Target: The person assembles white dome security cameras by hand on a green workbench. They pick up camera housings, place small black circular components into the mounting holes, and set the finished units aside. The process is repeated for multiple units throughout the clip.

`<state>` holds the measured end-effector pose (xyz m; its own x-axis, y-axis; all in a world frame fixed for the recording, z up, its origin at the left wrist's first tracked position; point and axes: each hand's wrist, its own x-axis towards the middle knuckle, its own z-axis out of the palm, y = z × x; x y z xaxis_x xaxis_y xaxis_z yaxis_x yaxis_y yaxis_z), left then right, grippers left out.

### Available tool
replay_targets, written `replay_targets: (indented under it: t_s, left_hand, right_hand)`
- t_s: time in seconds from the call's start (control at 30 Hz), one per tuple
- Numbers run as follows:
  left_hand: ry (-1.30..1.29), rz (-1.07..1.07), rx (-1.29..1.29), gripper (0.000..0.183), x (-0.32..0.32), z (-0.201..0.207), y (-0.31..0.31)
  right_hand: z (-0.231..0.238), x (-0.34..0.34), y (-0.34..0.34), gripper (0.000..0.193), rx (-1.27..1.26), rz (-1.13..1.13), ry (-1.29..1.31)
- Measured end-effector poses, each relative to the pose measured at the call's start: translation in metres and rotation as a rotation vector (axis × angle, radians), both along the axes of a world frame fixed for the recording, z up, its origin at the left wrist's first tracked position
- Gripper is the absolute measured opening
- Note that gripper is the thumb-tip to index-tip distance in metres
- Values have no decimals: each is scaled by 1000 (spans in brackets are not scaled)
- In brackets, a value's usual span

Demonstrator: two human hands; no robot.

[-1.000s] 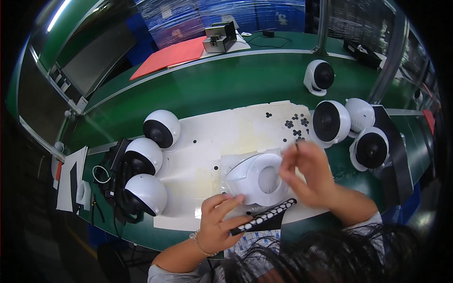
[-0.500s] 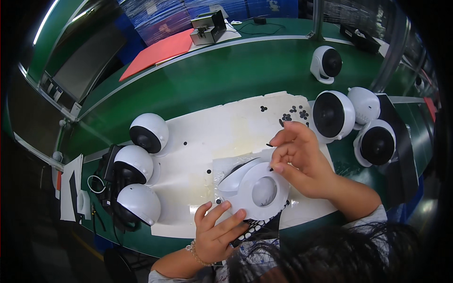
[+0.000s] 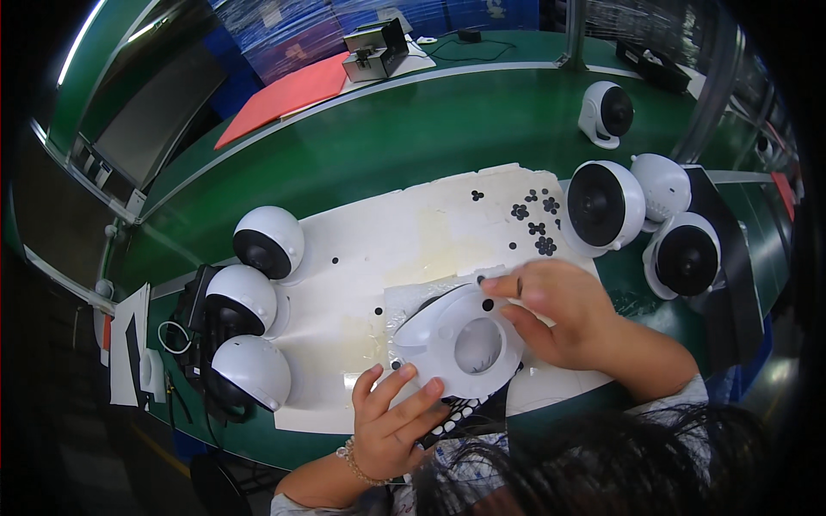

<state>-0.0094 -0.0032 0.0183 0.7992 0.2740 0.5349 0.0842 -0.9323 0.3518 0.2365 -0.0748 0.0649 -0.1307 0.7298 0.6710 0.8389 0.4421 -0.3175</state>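
Note:
A white rounded device (image 3: 428, 324) lies tilted on clear plastic wrap, its ring-shaped base (image 3: 445, 348) turned up toward me. My left hand (image 3: 391, 426) has its fingers spread, and its fingertips touch the base's lower left edge. Over the base's upper right side is my right hand (image 3: 564, 314), fingers bent, slightly blurred. A small round black pad (image 3: 480, 280) clings to its index fingertip, and something dark shows between its fingers. Another round black pad (image 3: 488, 304) sits on the base's rim near the thumb. Beside my left fingers lies a black sheet with white round spots (image 3: 460, 413).
Loose black pads (image 3: 545, 246) lie on the white paper sheet (image 3: 344, 232). Three white ball-shaped devices (image 3: 251, 370) stand at left by black cables (image 3: 215, 378). Several similar devices (image 3: 607, 205) stand at right and farther back. A metal case (image 3: 374, 53) is on the far shelf.
My right hand has moved down to the base, and a black pad now shows on its rim. My left hand has stayed at the base's edge.

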Motion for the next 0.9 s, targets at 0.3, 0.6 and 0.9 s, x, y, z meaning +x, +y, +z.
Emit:
replay_targets:
  t_s: [0.3, 0.6, 0.9]
  left_hand:
    - [-24, -23, 34, 23, 1, -3, 2]
    - [-43, -19, 30, 22, 1, -5, 1]
    - [-35, 0, 21, 21, 4, -2, 0]
  right_hand:
    - [-5, -27, 18, 55, -229, 295, 519]
    - [-12, -31, 20, 49, -220, 322, 582]
    - [-9, -27, -2, 29, 61, -25, -141]
